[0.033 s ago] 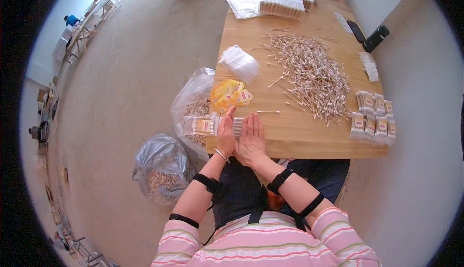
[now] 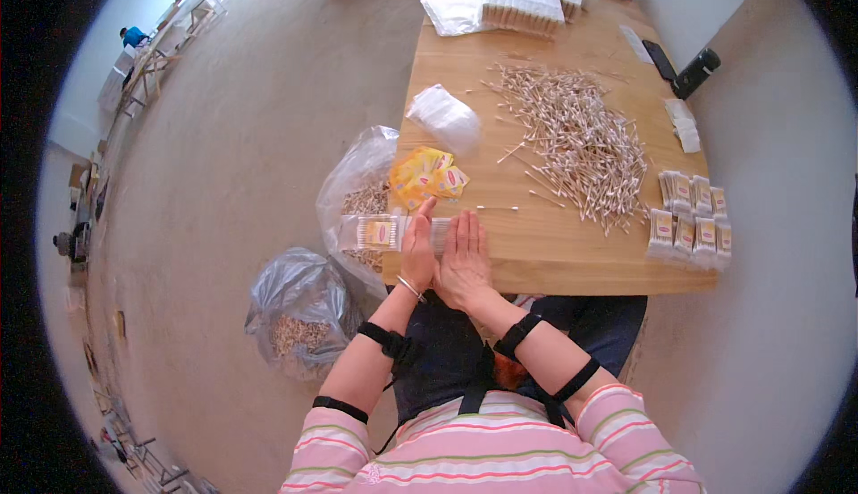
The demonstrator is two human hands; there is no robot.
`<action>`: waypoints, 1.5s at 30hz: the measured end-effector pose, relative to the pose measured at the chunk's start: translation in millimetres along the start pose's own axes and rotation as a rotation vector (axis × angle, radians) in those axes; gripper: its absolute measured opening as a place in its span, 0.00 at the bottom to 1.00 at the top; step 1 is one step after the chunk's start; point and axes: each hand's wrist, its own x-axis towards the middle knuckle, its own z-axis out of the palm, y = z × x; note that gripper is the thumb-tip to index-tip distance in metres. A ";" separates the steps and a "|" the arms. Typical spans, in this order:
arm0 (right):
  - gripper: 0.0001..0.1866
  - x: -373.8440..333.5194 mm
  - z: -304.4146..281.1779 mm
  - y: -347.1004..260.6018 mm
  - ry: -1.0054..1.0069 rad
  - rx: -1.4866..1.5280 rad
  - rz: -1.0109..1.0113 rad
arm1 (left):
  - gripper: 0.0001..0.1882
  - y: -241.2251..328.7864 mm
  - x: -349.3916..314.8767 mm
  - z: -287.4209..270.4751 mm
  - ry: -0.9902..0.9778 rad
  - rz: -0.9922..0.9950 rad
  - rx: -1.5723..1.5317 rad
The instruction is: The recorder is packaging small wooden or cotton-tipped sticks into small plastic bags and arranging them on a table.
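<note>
At the table's near left corner my right hand (image 2: 465,261) lies flat, fingers stretched out and close together. Beside it my left hand (image 2: 419,251) stands on its edge with straight fingers, its wrist close to the right one. Left of that hand a clear packet of cotton swabs (image 2: 376,232) with a yellow label juts out toward the table's left edge. Part of another row of swabs in clear film (image 2: 440,234) shows between the hands; the rest is covered. Just beyond the hands are yellow cards (image 2: 427,177) and a single cotton swab (image 2: 497,208).
A large heap of loose swabs (image 2: 581,141) covers the table's middle. Filled packets (image 2: 688,217) stand at the right edge. Clear bags (image 2: 444,118) lie behind the cards. Plastic sacks (image 2: 299,306) of swabs sit at left. A phone (image 2: 660,59) and dark bottle (image 2: 696,72) are by the wall.
</note>
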 end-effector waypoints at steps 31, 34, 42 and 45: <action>0.46 6.5 10.2 -17.8 0.009 0.012 -0.025 | 0.23 5.5 7.4 -85.0 0.266 0.347 1.008; 0.46 10.8 12.1 -24.9 -0.014 -0.001 -0.036 | 0.24 -11.6 12.7 -104.6 0.338 0.224 1.156; 0.46 18.8 17.8 -38.4 0.008 -0.016 -0.066 | 0.19 -26.9 27.5 -120.2 0.252 0.035 0.781; 0.46 20.0 19.6 -42.2 0.016 0.011 -0.073 | 0.21 -23.9 27.9 -119.5 0.231 -0.067 0.713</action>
